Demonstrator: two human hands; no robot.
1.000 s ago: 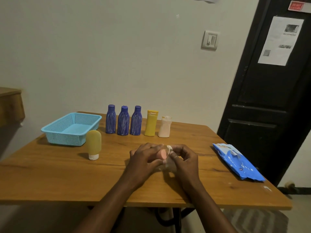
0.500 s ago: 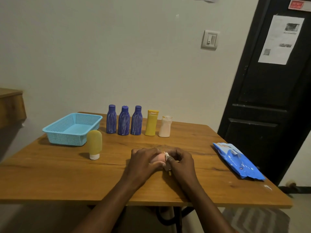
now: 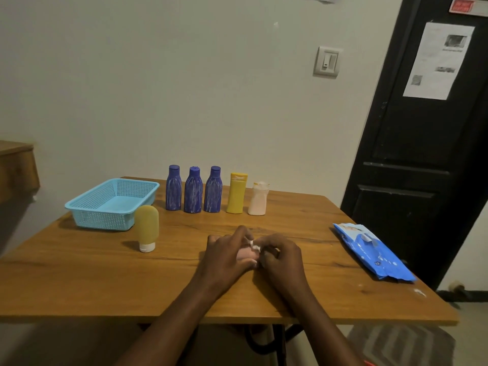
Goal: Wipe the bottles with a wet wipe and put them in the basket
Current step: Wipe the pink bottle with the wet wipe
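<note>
My left hand (image 3: pixel 227 253) grips a small pink bottle (image 3: pixel 245 254) low over the middle of the table. My right hand (image 3: pixel 281 256) pinches a white wet wipe (image 3: pixel 255 247) against that bottle; both are mostly hidden by my fingers. At the back stand three blue bottles (image 3: pixel 193 190), a yellow bottle (image 3: pixel 236 193) and a pale pink bottle (image 3: pixel 258 198) in a row. A yellow tube (image 3: pixel 146 228) stands on its white cap in front of the light blue basket (image 3: pixel 87 204), which holds no bottles.
A blue pack of wet wipes (image 3: pixel 371 252) lies at the table's right edge. The wooden table (image 3: pixel 79 281) ends close to me. A black door is on the right, a wooden shelf at the far left.
My hands have closed tighter around the pink bottle and lowered toward the table. The wipe is bunched smaller between my fingers. Nothing else moved.
</note>
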